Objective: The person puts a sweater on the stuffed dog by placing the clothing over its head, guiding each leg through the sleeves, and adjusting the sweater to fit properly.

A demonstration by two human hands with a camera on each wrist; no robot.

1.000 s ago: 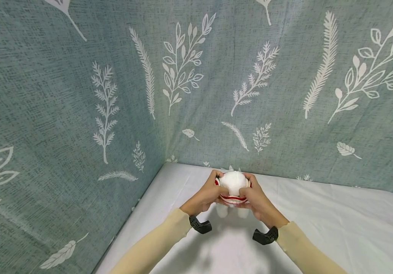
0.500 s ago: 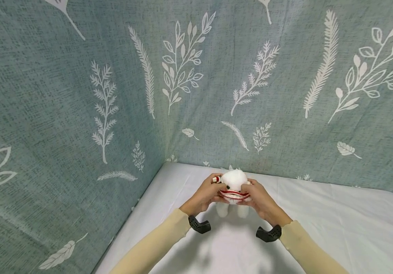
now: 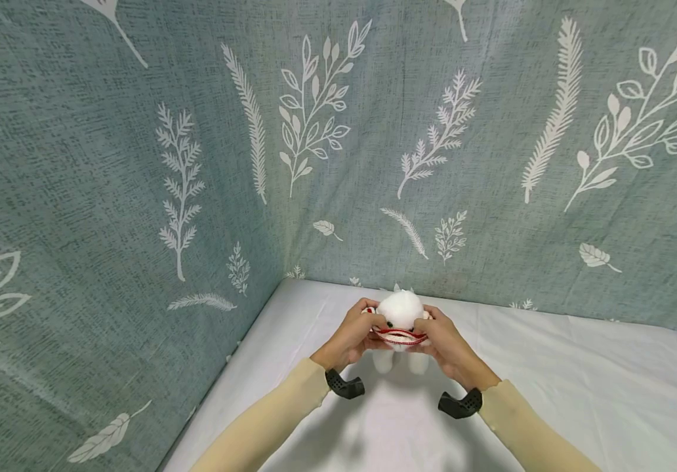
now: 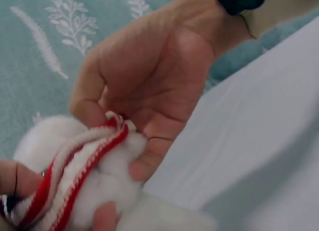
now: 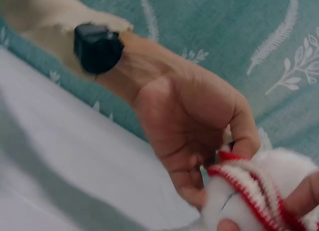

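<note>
A white plush toy (image 3: 400,308) with dark eyes stands on the white cloth, its two white legs showing below the hands. Across its face, below the eyes, runs a red-and-white knitted band (image 3: 399,337). My left hand (image 3: 355,334) grips one end of the band at the toy's left side in the head view, thumb on the front. On the other side my right hand (image 3: 449,337) pinches the opposite end likewise. In the left wrist view the band (image 4: 82,166) stretches between thumb and fingers of both hands. Fingers behind the head are partly hidden.
A white cloth (image 3: 551,367) covers the table. Grey-green curtains (image 3: 338,131) with white leaf prints stand close behind the toy and along the left. Each wrist wears a black device (image 3: 344,385).
My thumbs have shifted outward off the front of the toy's head, and its eyes now show. The band sits slightly higher and spread wider across the face. The toy remains in the same place.
</note>
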